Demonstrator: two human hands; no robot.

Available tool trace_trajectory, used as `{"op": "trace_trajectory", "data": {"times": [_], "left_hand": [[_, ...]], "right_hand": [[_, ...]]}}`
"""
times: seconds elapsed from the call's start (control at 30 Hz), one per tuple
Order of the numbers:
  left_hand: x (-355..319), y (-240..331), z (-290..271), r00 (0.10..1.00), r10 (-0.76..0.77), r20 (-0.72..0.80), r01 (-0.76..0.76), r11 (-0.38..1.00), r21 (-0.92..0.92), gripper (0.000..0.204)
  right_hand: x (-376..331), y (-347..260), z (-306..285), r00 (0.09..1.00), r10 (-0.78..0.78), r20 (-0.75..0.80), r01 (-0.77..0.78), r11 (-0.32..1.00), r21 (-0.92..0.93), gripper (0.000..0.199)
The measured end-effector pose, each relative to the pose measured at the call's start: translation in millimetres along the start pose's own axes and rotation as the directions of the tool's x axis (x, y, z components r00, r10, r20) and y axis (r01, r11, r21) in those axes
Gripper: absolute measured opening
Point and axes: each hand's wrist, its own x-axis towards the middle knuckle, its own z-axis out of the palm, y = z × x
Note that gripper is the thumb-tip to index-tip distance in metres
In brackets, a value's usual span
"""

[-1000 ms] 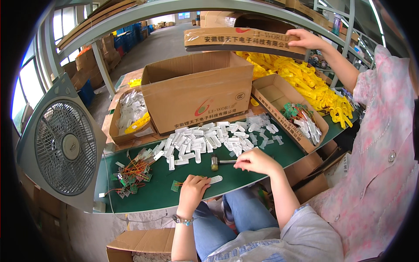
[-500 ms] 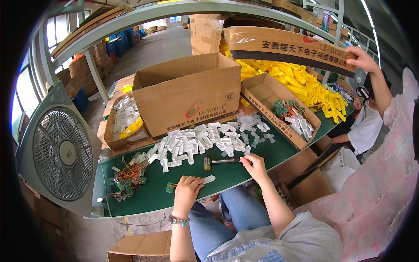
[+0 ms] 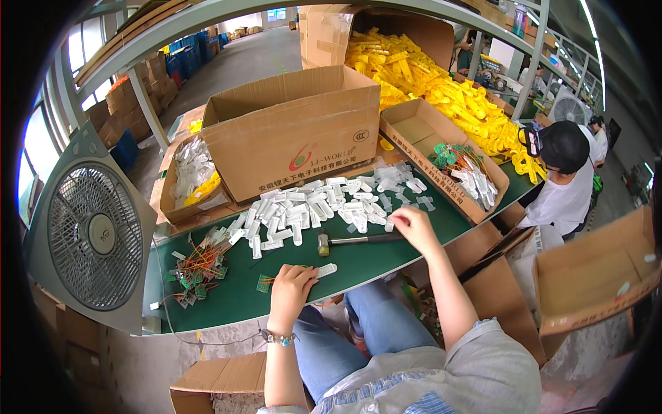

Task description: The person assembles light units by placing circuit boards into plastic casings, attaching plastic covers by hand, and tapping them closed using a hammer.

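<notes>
Green matting covers a long workbench (image 3: 234,297) in a warehouse, with a box fan (image 3: 93,234) at nine o'clock and cardboard boxes behind. A seated person works at the near edge. Their left hand (image 3: 293,290) presses down flat, fingers loosely curled, on a small white plastic housing (image 3: 325,270) and a green circuit piece with wires (image 3: 267,281) at six o'clock on the bench. The housing lies with its long axis running from eight to two o'clock, its rounded end pointing toward two o'clock. Their right hand (image 3: 414,224) rests at three o'clock, closed around the handle end of a small hammer (image 3: 352,240); the hammer lies flat, handle running left to right, its head pointing toward nine o'clock.

Much appears left: a wide heap of loose white housings (image 3: 324,203) spreads at twelve o'clock, and a tangle of wired green boards (image 3: 196,265) waits at nine o'clock. Another person in a black cap (image 3: 562,145) sits at two o'clock.
</notes>
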Motion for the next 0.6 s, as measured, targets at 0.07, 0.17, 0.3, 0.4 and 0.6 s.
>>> {"op": "trace_trajectory", "data": {"times": [0.07, 0.17, 0.3, 0.4, 0.6], "left_hand": [[3.2, 2.0, 1.7, 1.0, 0.019, 0.002, -0.019, 1.0, 0.004, 0.021], [1.0, 1.6, 1.1, 1.0, 0.001, 0.004, -0.001, 1.0, 0.02, 0.021], [2.1, 6.4, -1.7, 0.999, -0.035, 0.008, 0.034, 0.998, 0.048, 0.021], [1.4, 7.7, -0.3, 0.999, -0.034, 0.007, 0.033, 0.998, 0.061, 0.022], [4.9, 11.0, -0.2, 0.999, -0.035, -0.001, 0.035, 0.997, 0.07, 0.02]], "right_hand": [[25.6, 37.9, -13.7, 0.998, -0.059, -0.01, 0.056, 0.977, -0.205, 0.009], [60.4, 62.0, -27.0, 0.973, 0.203, 0.106, -0.137, 0.888, -0.439, 0.02], [75.2, 73.2, -25.2, 0.929, 0.322, 0.182, -0.177, 0.82, -0.544, 0.03], [74.7, 73.9, -18.8, 0.915, 0.361, 0.179, -0.21, 0.807, -0.551, 0.029], [67.8, 79.4, -22.9, 0.943, 0.255, 0.214, -0.171, 0.923, -0.346, 0.017]]}}
